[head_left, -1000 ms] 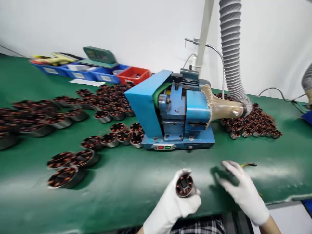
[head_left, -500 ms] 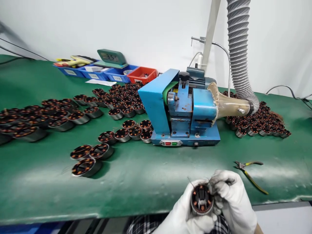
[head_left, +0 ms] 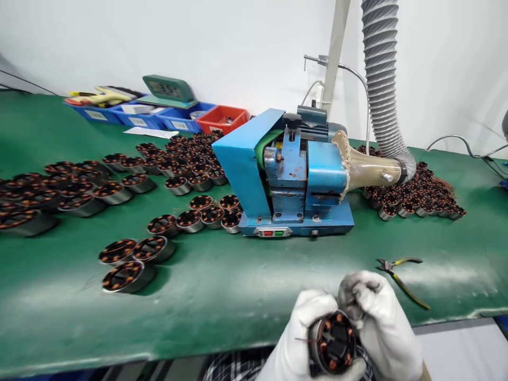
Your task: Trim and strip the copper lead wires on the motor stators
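A motor stator [head_left: 337, 341], a steel ring with a black core and copper windings, is held in front of my body. My left hand [head_left: 298, 330], in a white glove, wraps round it from the left and below. Thin wire ends stick out at the ring's left side. At the ring's upper right, my gloved right hand [head_left: 381, 320] has its fingers pinched together; what they pinch, if anything, is hidden. The glove's fingertips are stained dark. Diagonal cutters [head_left: 404, 279] with yellow-green handles lie on the green bench right of my hands.
A blue belt grinding machine [head_left: 293, 180] stands mid-bench, its outlet joined to a grey hose [head_left: 381, 69]. Many stators [head_left: 119, 193] stand to its left, and more stators [head_left: 420, 196] to its right. Behind are blue bins [head_left: 146, 120], a red bin [head_left: 222, 120] and a digital clock [head_left: 169, 89].
The stator has been turned and tilted in my left hand, its wire ends now pointing left. My right hand stays pinched at its edge. The whole view has shifted slightly.
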Demonstrator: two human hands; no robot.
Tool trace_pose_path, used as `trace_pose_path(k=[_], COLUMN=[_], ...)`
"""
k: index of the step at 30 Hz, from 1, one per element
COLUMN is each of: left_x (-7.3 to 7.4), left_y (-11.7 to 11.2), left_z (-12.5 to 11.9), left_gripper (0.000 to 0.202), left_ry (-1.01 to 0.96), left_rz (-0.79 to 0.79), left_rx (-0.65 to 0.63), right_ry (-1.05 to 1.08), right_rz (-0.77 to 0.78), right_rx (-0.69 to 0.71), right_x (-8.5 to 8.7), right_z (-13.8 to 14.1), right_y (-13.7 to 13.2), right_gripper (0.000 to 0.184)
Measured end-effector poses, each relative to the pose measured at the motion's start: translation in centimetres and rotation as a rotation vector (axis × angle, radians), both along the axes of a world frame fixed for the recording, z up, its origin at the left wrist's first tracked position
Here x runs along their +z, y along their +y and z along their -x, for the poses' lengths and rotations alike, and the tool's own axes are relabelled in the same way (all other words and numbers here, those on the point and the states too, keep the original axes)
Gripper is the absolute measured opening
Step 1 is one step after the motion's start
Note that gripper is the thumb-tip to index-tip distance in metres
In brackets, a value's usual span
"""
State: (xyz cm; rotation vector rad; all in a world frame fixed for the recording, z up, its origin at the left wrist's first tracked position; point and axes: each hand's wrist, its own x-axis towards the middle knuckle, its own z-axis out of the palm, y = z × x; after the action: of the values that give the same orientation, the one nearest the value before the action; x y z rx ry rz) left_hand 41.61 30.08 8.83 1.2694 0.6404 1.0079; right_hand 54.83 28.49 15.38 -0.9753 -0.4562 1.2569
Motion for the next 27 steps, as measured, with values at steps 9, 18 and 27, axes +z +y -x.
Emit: trace_pose_path(k=[9,18,27], left_x=[3.1,3.5,5.6], left_y=[1.2,0.1,0.2], left_z=[0.8,0.8,1.0], left_gripper=[0.076,0.063,0.054], left_ry=[0.219,0.203,0.089], left_rz=[-0.663,-0.39,0.179], left_rx=[0.098,0.152,0.012], right_ry=[-0.252,-0.589,-2.067], right_rz=[-0.022,-0.007,0.438], right_rx=[0.172,-0.283,-0.01], right_x=[0.7,-1.9,-9.1], right_z=[0.2,-6.1,-16.4], right_y=[0.3,0.5,-3.8], right_gripper=[0.01,0.018,0.053])
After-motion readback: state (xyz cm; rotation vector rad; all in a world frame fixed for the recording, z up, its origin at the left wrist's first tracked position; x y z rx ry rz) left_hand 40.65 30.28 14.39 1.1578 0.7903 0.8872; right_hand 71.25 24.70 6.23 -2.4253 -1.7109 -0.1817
